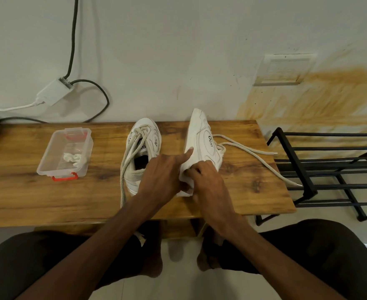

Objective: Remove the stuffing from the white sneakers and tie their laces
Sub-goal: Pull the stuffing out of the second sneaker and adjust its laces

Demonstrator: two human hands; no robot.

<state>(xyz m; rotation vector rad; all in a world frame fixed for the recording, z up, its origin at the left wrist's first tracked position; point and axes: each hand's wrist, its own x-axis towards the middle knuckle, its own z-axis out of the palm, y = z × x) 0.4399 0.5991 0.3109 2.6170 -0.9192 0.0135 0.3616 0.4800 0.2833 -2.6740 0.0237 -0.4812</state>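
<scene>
The right sneaker (204,139) lies tipped on its side mid-table (26,191), laces (254,152) trailing right. The left hand (163,174) and the right hand (208,180) each have their grip clamped round its near heel. The left sneaker (141,148) stands upright just beside it, untied

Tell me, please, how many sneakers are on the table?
2. The left sneaker stands upright on the table; the right sneaker, beside it, is tipped on its side, held by the left hand and right hand. None seems hidden.
</scene>
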